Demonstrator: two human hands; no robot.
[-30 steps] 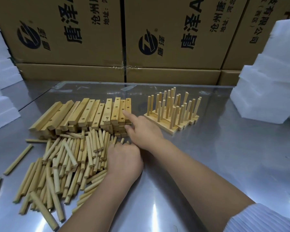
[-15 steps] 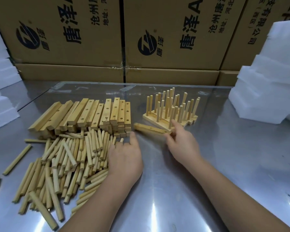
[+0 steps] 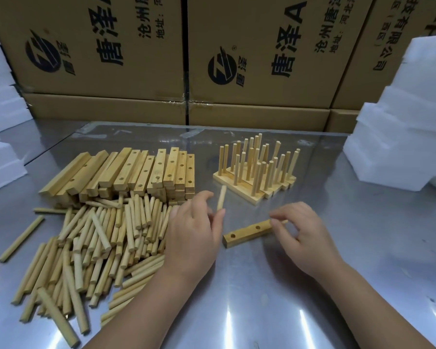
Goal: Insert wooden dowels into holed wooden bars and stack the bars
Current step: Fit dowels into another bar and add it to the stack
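Note:
A single holed wooden bar (image 3: 246, 232) lies flat on the metal table between my hands. My right hand (image 3: 301, 231) grips its right end with curled fingers. My left hand (image 3: 195, 230) pinches one wooden dowel (image 3: 221, 199), which stands nearly upright above the fingers, left of the bar. A loose pile of dowels (image 3: 98, 238) lies at the left. Behind it sits a stack of empty holed bars (image 3: 136, 172). Finished bars with upright dowels (image 3: 257, 170) stand side by side at the back right of centre.
Printed cardboard boxes (image 3: 141, 51) wall off the back of the steel table (image 3: 262, 298). White foam blocks (image 3: 403, 137) are stacked at the right, more foam (image 3: 0, 157) at the left. A few stray dowels (image 3: 20, 239) lie near the left edge.
My right hand has drawn the bar from beside the stack toward me, to the middle of the table. My left hand has lifted a dowel off the pile and holds it upright.

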